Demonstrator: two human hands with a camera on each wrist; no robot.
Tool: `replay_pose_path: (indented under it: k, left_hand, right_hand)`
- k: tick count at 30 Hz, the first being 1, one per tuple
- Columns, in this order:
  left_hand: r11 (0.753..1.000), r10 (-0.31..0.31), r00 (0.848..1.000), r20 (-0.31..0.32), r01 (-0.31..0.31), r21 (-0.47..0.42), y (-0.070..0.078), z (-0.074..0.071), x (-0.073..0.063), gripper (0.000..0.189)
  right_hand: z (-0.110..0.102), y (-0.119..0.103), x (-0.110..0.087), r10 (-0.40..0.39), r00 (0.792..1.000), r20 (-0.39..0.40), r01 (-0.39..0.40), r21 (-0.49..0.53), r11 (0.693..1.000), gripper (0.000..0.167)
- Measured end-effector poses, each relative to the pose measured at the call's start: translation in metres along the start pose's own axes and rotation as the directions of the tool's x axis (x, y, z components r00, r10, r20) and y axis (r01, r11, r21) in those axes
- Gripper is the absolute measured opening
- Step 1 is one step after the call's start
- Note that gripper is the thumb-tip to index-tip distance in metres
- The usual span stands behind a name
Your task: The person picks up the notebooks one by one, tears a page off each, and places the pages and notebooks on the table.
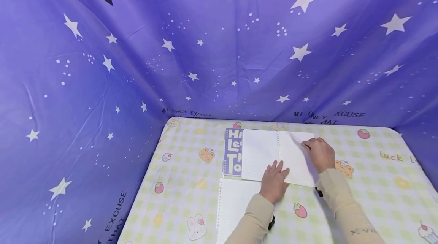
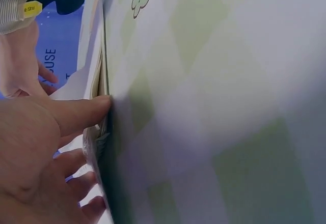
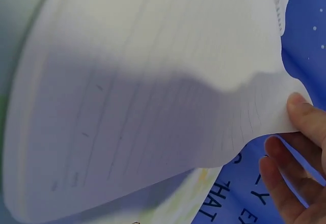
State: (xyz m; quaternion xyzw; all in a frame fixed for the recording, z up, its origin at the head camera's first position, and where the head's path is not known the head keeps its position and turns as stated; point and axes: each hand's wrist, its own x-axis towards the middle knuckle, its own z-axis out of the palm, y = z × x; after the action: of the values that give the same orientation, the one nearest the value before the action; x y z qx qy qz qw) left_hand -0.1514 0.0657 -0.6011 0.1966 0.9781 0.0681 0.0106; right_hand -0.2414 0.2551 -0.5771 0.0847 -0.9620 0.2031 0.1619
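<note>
White, hole-punched lined paper (image 1: 236,202) lies partly behind my beige left sleeve (image 1: 254,215); my open white lined notebook (image 1: 259,152) overlaps a purple, white-lettered cover (image 1: 232,152). My left hand (image 1: 274,182) spreads on it; my right hand (image 1: 321,154) pinches its right page (image 1: 297,162).

Notebooks (image 1: 260,152) on a checked tablecloth (image 1: 183,177)

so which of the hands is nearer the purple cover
Left. The left hand rests on the near edge of the open notebook, right of the purple cover; the right hand pinches a page farther right.
</note>
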Motion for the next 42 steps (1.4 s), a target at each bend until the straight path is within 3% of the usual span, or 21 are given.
replay_pose_path:
  k: [9, 14, 18, 25, 42]
  left_hand:
    - [0.997, 0.041, 0.998, -0.053, -0.044, -0.064, -0.025, -0.006, 0.002, 0.081]
    - [0.999, 0.023, 1.000, 0.019, -0.022, -0.047, -0.036, -0.005, 0.005, 0.085]
    - [0.999, 0.011, 0.997, 0.082, -0.007, -0.050, -0.037, -0.004, 0.005, 0.086]
    - [0.999, 0.018, 0.995, 0.100, -0.015, -0.033, -0.034, -0.005, 0.005, 0.087]
    - [1.000, -0.012, 0.988, 0.157, 0.013, -0.006, -0.030, -0.007, 0.006, 0.088]
  right_hand:
    - [0.009, -0.017, -0.015, -0.073, 0.997, 0.011, 0.072, 0.070, 0.995, 0.015]
    - [0.012, -0.026, -0.022, -0.110, 0.992, 0.056, 0.106, 0.073, 0.992, 0.018]
    - [0.013, -0.031, -0.026, -0.112, 0.986, 0.123, 0.107, 0.047, 0.993, 0.019]
    - [0.018, -0.037, -0.034, -0.095, 0.979, 0.182, 0.094, 0.015, 0.995, 0.020]
    - [0.011, -0.050, -0.050, -0.105, 0.979, 0.172, 0.108, -0.007, 0.994, 0.021]
